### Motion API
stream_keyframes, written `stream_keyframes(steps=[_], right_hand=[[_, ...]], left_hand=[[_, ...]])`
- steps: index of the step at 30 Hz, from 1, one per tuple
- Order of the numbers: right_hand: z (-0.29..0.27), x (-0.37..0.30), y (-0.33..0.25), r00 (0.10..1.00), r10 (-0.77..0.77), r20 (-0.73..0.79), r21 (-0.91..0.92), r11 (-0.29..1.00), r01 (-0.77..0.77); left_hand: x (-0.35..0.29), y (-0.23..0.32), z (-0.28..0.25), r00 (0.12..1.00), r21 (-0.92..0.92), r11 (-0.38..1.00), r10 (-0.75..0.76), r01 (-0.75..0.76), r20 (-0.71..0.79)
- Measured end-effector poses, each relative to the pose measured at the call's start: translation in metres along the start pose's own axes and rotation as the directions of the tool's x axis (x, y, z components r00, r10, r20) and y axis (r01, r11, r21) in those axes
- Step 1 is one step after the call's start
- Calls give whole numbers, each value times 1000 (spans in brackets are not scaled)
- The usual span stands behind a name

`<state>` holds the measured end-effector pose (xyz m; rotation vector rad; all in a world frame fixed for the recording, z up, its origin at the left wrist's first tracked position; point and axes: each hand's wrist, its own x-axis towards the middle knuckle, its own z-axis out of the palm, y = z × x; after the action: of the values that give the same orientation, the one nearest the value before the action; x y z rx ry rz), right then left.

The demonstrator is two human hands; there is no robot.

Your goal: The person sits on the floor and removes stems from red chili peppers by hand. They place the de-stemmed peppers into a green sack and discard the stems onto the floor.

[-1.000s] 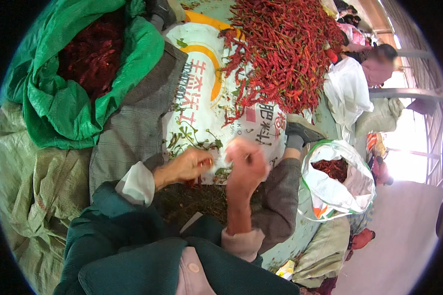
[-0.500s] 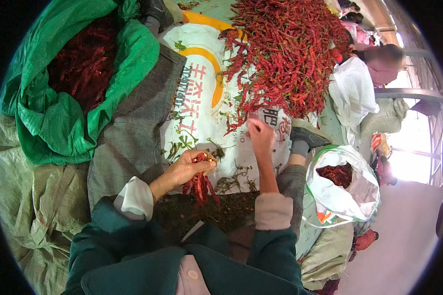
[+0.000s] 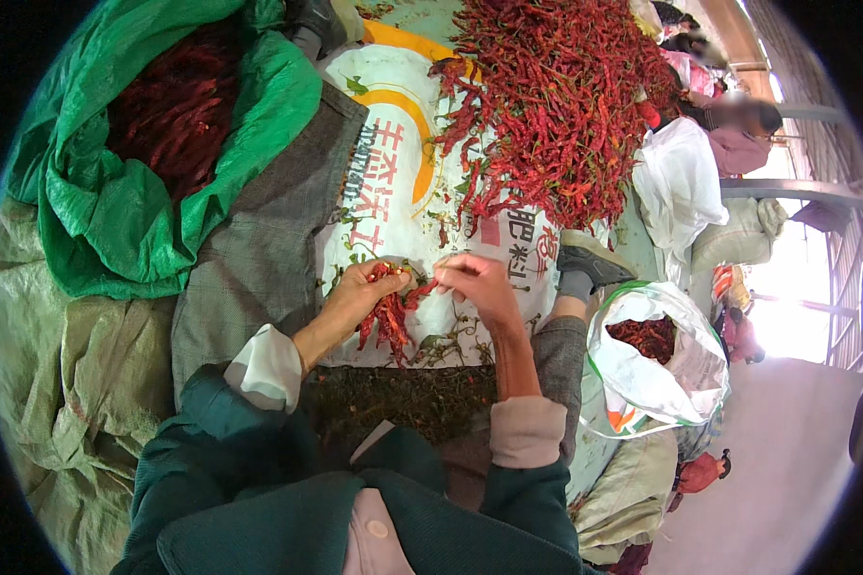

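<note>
My left hand (image 3: 353,295) is closed round a bunch of dried red chilli peppers (image 3: 387,328), whose tips hang down below the fingers. Close beside it, my right hand (image 3: 486,287) pinches a single red chilli (image 3: 422,291) against the right side of the bunch. Both hands are over a printed white sack (image 3: 393,72) spread flat between my legs. Loose green stems (image 3: 451,347) lie on the sack below my right hand. Beyond the hands rises a large heap of red chillies (image 3: 566,105), some spilling toward me.
To the left stands an open green sack (image 3: 259,144) holding dark red chillies. At the right is an open white bag (image 3: 705,379) with chillies inside. A white plastic bag (image 3: 676,177) leans by the heap. Other people (image 3: 738,144) sit farther right.
My right hand has moved left and slightly down from near the heap's edge to the bunch, where a chilli now shows in its pinch. The left hand has shifted slightly up.
</note>
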<state>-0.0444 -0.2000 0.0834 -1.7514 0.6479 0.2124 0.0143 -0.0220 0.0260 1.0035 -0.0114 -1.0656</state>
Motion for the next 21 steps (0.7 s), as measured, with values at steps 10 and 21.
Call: stream_keyframes(steps=[10, 21], right_hand=[[22, -25, -3, 995, -7, 97, 40, 999, 3], [13, -46, 28, 968, 153, 200, 613, 751, -246]], left_hand=[[-5, -14, -2, 958, 110, 992, 29, -63, 287], [-15, -9, 6, 781, 270, 827, 283, -493, 557]])
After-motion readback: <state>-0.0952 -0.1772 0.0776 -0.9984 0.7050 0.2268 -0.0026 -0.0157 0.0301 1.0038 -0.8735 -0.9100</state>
